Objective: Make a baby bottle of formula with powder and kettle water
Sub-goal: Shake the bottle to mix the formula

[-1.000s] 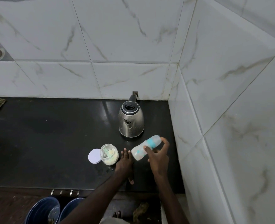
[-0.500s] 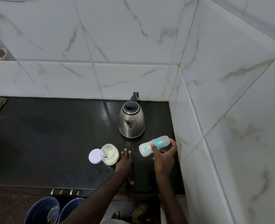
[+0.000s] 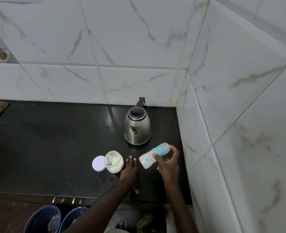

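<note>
The baby bottle point(image 3: 147, 161) lies tilted at the 11 o'clock edge of the right grip point(image 3: 168, 167), with its capped teal-ringed end toward 2 o'clock and its base toward 8. The right grip pinches it near the neck, thumb on the near wall and fingers point(image 3: 174, 149) curled behind.

The left grip point(image 3: 129, 174) lies flat on the black tabletop point(image 3: 54, 148), fingers straight and together. At its 10 o'clock stands the open powder jar point(image 3: 114, 163), its white lid point(image 3: 98, 163) touching it (at 9 o'clock). The kettle point(image 3: 137, 130) stands at the bottle's 12 o'clock. Print on the bottle is too small to read.
</note>
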